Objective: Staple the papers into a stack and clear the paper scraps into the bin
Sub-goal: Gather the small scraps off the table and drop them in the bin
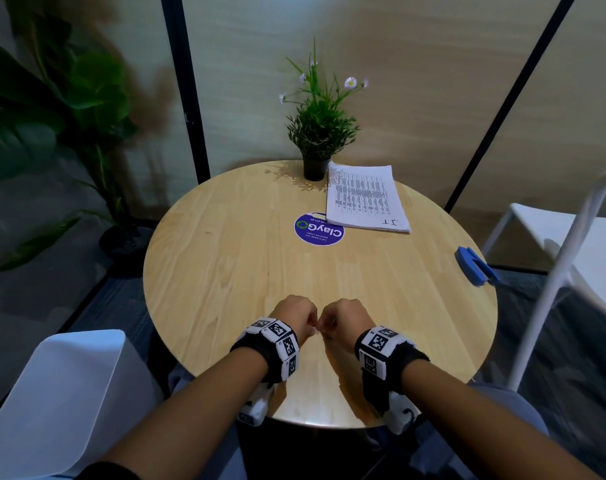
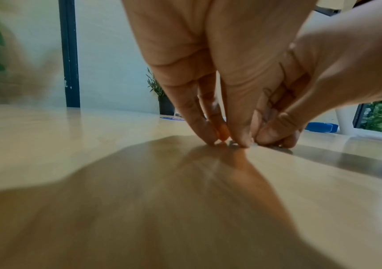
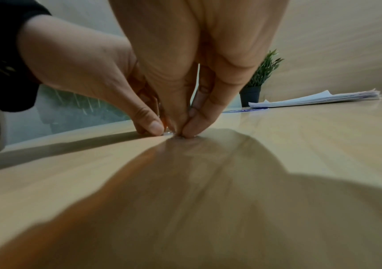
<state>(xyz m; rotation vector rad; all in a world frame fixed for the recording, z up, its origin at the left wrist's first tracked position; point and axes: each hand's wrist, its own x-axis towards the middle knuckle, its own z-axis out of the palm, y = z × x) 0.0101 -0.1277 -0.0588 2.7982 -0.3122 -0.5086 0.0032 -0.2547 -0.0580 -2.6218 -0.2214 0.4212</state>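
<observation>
Both my hands meet over the near part of the round wooden table (image 1: 225,271). My left hand (image 1: 306,323) (image 2: 226,138) and my right hand (image 1: 329,323) (image 3: 178,131) have their fingers curled down, tips on the wood. Between them they pinch a tiny shiny piece (image 2: 232,143) (image 3: 169,133); I cannot tell what it is. A stack of printed papers (image 1: 365,199) (image 3: 319,98) lies at the far right of the table. A blue stapler (image 1: 474,265) (image 2: 322,126) sits at the right edge.
A small potted plant (image 1: 315,168) stands at the table's far edge, a round purple sticker (image 1: 318,230) beside the papers. A white chair (image 1: 571,254) is at the right. A white plastic thing (image 1: 52,393), bin or seat, is at the lower left. A large plant (image 1: 52,116) fills the left.
</observation>
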